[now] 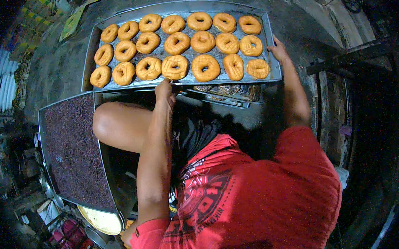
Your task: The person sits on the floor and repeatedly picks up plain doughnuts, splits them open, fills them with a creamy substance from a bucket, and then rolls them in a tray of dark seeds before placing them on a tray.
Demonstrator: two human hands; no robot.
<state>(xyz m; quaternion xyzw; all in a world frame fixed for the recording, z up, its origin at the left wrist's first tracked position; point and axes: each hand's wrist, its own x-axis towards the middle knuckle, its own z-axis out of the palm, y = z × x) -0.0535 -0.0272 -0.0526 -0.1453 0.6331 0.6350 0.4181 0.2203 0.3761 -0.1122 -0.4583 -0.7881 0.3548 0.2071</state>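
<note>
A wide metal tray (276,72) is held out in front of me, with golden-brown ring doughnuts (215,69) in three rows. Several of them show crossed lines on top. My left hand (164,91) grips the near edge of the tray, left of its middle, with the fingers partly hidden under the rim. At the right end, my right hand (278,50) is closed on the side wall, its fingertips partly out of sight. The left forearm passes across my bent leg.
At my left stands a large tray (106,153) filled with dark brown granules (73,150). A round container of pale yellow stuff (101,219) sits below it. Under the doughnut tray lie stained metal sheets (225,99). Wooden framing (329,112) stands at the right.
</note>
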